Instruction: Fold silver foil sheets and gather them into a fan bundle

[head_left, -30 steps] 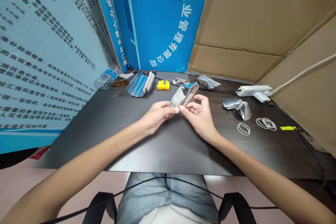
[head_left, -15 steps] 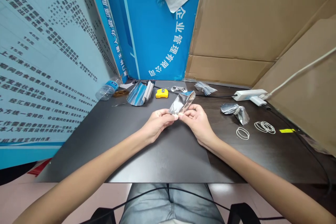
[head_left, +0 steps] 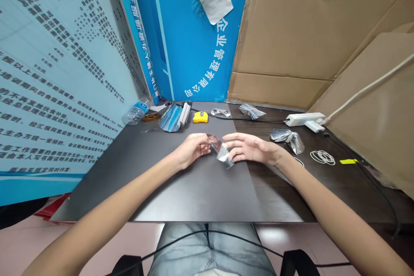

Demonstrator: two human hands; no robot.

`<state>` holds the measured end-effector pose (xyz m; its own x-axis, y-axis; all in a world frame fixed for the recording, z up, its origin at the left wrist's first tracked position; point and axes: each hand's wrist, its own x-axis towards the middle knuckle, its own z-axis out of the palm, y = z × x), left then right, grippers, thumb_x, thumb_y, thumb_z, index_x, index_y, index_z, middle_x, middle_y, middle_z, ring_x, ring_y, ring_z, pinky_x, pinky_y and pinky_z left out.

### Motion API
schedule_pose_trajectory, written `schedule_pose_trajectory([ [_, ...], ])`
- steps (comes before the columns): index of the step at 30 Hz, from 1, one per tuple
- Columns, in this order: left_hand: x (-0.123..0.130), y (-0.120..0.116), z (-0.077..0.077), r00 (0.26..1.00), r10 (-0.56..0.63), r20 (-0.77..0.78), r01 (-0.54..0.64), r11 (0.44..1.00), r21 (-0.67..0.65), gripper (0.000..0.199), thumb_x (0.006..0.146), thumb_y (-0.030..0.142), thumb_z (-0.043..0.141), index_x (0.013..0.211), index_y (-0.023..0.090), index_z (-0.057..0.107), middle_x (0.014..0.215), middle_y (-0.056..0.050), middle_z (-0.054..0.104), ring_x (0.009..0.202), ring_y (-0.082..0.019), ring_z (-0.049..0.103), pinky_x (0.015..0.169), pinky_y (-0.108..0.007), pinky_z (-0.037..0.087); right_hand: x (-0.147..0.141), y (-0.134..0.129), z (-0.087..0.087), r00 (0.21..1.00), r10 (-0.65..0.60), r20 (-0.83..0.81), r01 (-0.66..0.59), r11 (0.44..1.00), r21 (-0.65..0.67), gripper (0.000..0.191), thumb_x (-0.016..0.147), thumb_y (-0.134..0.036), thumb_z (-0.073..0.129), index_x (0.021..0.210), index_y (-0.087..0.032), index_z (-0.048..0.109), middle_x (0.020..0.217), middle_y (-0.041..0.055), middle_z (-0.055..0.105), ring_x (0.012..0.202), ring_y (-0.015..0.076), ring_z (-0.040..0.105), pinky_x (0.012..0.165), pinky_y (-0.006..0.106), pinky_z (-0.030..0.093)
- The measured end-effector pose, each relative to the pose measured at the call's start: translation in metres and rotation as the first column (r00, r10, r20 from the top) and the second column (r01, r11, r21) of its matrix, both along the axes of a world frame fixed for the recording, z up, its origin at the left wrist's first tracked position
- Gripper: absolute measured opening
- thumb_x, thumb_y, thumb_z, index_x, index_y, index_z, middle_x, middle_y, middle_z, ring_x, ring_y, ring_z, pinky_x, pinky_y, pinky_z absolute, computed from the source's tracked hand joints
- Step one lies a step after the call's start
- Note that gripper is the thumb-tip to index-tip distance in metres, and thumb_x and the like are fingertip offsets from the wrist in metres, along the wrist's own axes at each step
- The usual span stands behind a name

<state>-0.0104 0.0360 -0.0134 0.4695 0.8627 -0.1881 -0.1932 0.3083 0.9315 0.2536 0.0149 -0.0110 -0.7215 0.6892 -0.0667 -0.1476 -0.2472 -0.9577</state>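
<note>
Over the middle of the table, my left hand (head_left: 194,150) pinches one end of a shiny silver foil piece (head_left: 222,153). The foil slants down to the right and looks creased; its lower part is smeared by motion. On the other side, my right hand (head_left: 250,148) is open, its fingers stretched out towards the foil. Its fingertips are right at the foil's edge, and I cannot tell whether they touch it. Farther back lies a small folded silver foil piece (head_left: 220,112). To the right are a banded foil bundle (head_left: 252,111) and another foil bundle (head_left: 287,139).
A yellow tape measure (head_left: 200,117), a rolled foil sheet (head_left: 173,117) and a plastic bottle (head_left: 136,112) stand along the back. At right are white rubber bands (head_left: 322,157), a power strip (head_left: 305,119) with cables and a yellow strip (head_left: 348,161). Cardboard panels (head_left: 284,30) enclose the table.
Both hands pinched the foil before, with its far end pointing up and right. My right hand has let go and spread its fingers; the foil now points down and right from my left hand.
</note>
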Motion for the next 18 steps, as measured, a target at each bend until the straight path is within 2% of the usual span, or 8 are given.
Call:
schedule_pose_trajectory([
  [3,0.0,-0.004,0.0,0.983,-0.098,-0.157,0.127,0.975,0.183,0.022,0.078,0.037,0.072,0.071,0.016,0.071,0.07,0.0,0.059,0.069,-0.012,0.051,0.072,-0.025,0.043,-0.005,-0.003,0.002,0.99,-0.124,0.067,0.119,0.99,0.071,0.084,0.075,-0.073,0.082,0.141,-0.025,0.063,0.129,0.0103,0.073,0.104,0.0212,0.074,0.093,0.036,0.06],
  [5,0.001,-0.009,0.0,0.948,-0.033,-0.318,0.157,0.915,0.372,0.027,0.085,0.04,0.069,0.071,0.017,0.073,0.077,-0.003,0.066,0.075,-0.015,0.056,0.074,-0.026,0.042,-0.019,-0.009,0.002,0.946,-0.255,0.198,0.216,0.956,0.198,0.063,0.084,-0.062,0.081,0.132,-0.024,0.067,0.106,0.004,0.075,0.089,0.0147,0.07,0.078,0.025,0.056],
  [6,0.002,-0.012,0.001,0.923,0.034,-0.383,0.16,0.872,0.463,0.027,0.086,0.04,0.07,0.071,0.018,0.073,0.081,-0.004,0.067,0.079,-0.016,0.058,0.076,-0.027,0.042,-0.026,-0.012,0.002,0.922,-0.293,0.252,0.229,0.94,0.253,0.055,0.085,-0.057,0.082,0.127,-0.024,0.067,0.09,0.0,0.072,0.075,0.0121,0.065,0.069,0.023,0.052],
  [8,0.002,-0.015,0.001,0.891,0.117,-0.439,0.164,0.819,0.55,0.025,0.087,0.041,0.071,0.075,0.019,0.073,0.085,-0.004,0.068,0.084,-0.018,0.061,0.078,-0.028,0.044,-0.038,-0.016,-0.001,0.882,-0.375,0.287,0.277,0.903,0.328,0.044,0.088,-0.052,0.08,0.119,-0.024,0.066,0.078,-0.0035,0.066,0.064,0.0103,0.058,0.062,0.022,0.047],
  [10,0.003,-0.016,0.002,0.914,0.039,-0.404,0.172,0.865,0.472,0.028,0.091,0.046,0.069,0.081,0.02,0.072,0.086,-0.004,0.07,0.083,-0.018,0.063,0.078,-0.028,0.046,-0.045,-0.017,-0.004,0.852,-0.456,0.257,0.349,0.861,0.37,0.039,0.089,-0.051,0.079,0.113,-0.024,0.066,0.078,-0.0029,0.066,0.063,0.0107,0.057,0.061,0.023,0.047],
  [12,0.003,-0.015,0.001,0.954,-0.087,-0.286,0.174,0.94,0.293,0.036,0.094,0.054,0.063,0.088,0.019,0.071,0.082,-0.004,0.073,0.078,-0.018,0.066,0.077,-0.029,0.049,-0.046,-0.015,-0.007,0.822,-0.531,0.209,0.429,0.817,0.385,0.036,0.087,-0.05,0.081,0.107,-0.024,0.067,0.083,-0.001,0.069,0.066,0.0115,0.059,0.062,0.025,0.048],
  [14,0.004,-0.012,0.0,0.977,-0.13,-0.169,0.16,0.97,0.181,0.038,0.093,0.055,0.063,0.092,0.017,0.072,0.083,-0.006,0.075,0.076,-0.018,0.069,0.077,-0.029,0.052,-0.044,-0.013,-0.01,0.791,-0.586,0.176,0.489,0.778,0.394,0.034,0.085,-0.048,0.083,0.104,-0.024,0.069,0.087,0.0001,0.07,0.068,0.0119,0.06,0.062,0.025,0.05],
  [18,0.005,-0.007,-0.003,0.986,-0.119,-0.117,0.145,0.959,0.244,0.028,0.088,0.04,0.069,0.097,0.016,0.079,0.088,-0.007,0.078,0.077,-0.016,0.069,0.078,-0.027,0.052,-0.042,-0.012,-0.011,0.773,-0.619,0.139,0.532,0.753,0.387,0.03,0.083,-0.047,0.084,0.099,-0.024,0.073,0.088,0.0005,0.071,0.068,0.0119,0.06,0.062,0.026,0.05],
])
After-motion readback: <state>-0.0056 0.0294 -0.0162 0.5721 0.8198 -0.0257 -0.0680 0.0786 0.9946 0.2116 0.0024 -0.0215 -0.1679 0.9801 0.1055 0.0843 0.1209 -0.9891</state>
